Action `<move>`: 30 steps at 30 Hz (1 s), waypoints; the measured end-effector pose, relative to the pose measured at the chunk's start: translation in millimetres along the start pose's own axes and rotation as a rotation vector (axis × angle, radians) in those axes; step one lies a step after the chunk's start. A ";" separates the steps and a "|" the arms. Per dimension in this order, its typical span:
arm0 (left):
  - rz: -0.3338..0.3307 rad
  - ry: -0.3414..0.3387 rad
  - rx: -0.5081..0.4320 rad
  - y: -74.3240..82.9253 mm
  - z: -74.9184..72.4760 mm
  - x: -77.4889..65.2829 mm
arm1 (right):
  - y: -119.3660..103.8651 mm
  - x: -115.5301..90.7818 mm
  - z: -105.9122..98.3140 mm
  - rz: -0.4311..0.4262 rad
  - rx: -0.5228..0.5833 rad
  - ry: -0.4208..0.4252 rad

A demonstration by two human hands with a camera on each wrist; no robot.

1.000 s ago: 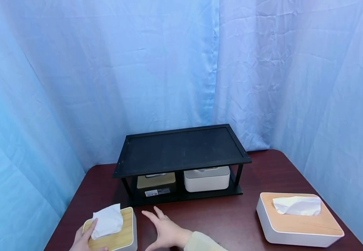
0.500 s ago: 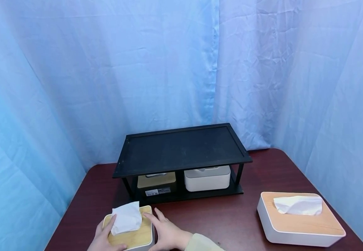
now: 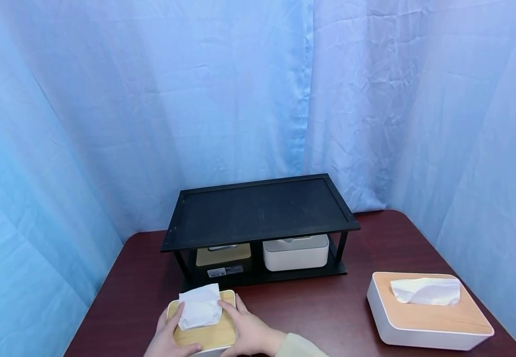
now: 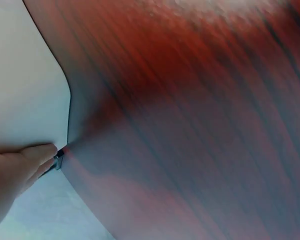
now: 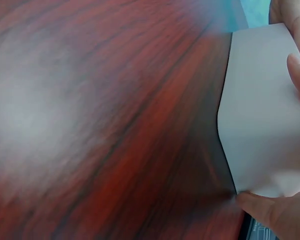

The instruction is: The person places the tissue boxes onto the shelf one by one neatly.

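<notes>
A tissue box (image 3: pixel 208 336) with a wood-look lid and white sides sits low in the head view, a tissue (image 3: pixel 200 307) standing out of its top. My left hand (image 3: pixel 167 337) grips its left side, and my right hand (image 3: pixel 252 331) holds the right side, thumb and fingers spread along it. In the left wrist view, fingers (image 4: pixel 32 157) lie at a corner of the white box wall (image 4: pixel 27 85). The right wrist view has fingers (image 5: pixel 267 209) against a corner of the box's white side (image 5: pixel 262 105). The box's underside is hidden.
Behind the hands stands a low black rack (image 3: pixel 262 208). On its lower shelf are a dark box with a wood-look top (image 3: pixel 223 255) and a white box (image 3: pixel 296 255). Another tissue box (image 3: pixel 431 317) rests at the right of the dark red table (image 3: pixel 320 312). Blue curtains (image 3: pixel 240 99) surround it.
The left hand and the tissue box have moved right. My right hand, earlier apart from the box with fingers spread, now touches its right side and has shifted slightly right.
</notes>
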State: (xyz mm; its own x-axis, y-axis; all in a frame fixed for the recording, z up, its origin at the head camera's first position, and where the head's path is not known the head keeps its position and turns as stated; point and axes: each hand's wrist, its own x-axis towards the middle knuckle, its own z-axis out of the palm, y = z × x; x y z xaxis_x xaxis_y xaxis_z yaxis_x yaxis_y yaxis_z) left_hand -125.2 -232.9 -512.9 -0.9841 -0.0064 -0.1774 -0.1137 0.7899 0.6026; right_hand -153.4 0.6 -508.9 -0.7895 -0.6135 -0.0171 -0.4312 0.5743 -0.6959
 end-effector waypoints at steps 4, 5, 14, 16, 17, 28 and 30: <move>0.017 -0.033 -0.023 3.7 2.8 1.4 | 8.4 -5.7 -3.5 -0.021 -0.001 0.006; 0.021 -0.044 -0.025 4.6 3.4 2.4 | 11.1 -7.1 -3.9 -0.027 -0.006 0.014; 0.106 -0.156 -0.033 7.0 2.2 6.4 | 32.5 -20.8 -9.5 -0.044 0.006 0.065; 0.145 -0.191 -0.038 4.6 0.4 6.8 | 36.0 -24.1 -12.2 -0.044 0.022 0.066; 0.167 -0.212 -0.043 3.2 -0.5 6.9 | 37.4 -25.9 -13.6 -0.041 0.034 0.064; 0.381 -0.377 -0.216 -2.7 2.1 9.8 | 45.8 -39.8 -24.6 -0.010 0.146 0.079; 0.402 -0.363 -0.206 -0.2 5.2 10.7 | 47.1 -42.2 -25.1 -0.003 0.147 0.096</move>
State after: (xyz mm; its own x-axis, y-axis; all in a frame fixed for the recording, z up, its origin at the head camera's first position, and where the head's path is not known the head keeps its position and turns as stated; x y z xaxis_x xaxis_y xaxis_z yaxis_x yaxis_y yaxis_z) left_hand -135.1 -230.0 -519.0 -0.8501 0.5086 -0.1368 0.1994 0.5512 0.8102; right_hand -151.4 67.2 -522.9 -0.8292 -0.5567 0.0491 -0.3707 0.4823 -0.7937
